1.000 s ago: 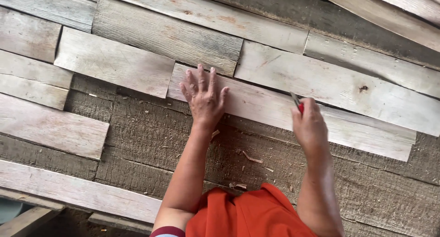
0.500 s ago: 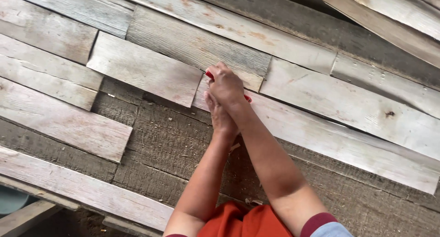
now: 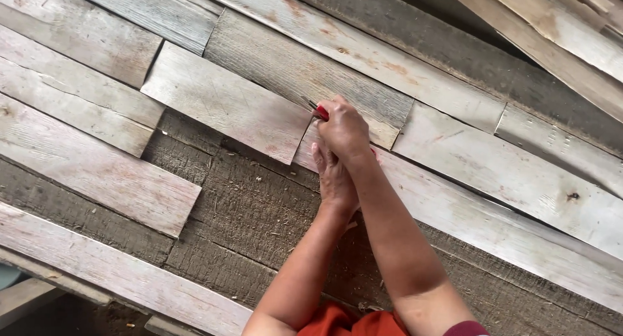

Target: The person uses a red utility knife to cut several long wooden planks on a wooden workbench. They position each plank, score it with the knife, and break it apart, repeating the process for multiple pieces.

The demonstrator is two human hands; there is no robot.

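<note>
Weathered planks (image 3: 214,102) fill the view, edges cut off. The right hand (image 3: 342,129) crosses over the left hand (image 3: 334,180), its grip closed on a mostly hidden red tool (image 3: 321,112) at a plank joint. Left grip unclear.

We look down on weathered grey planks (image 3: 220,105) laid in slanting overlapping rows, darker rough boards (image 3: 259,206) beneath us, loose pale boards (image 3: 558,37) stacked upper right, soft even daylight.

Soft, even daylight, faint shadows between the planks (image 3: 214,109), sharp focus throughout, no glare or blur.
</note>
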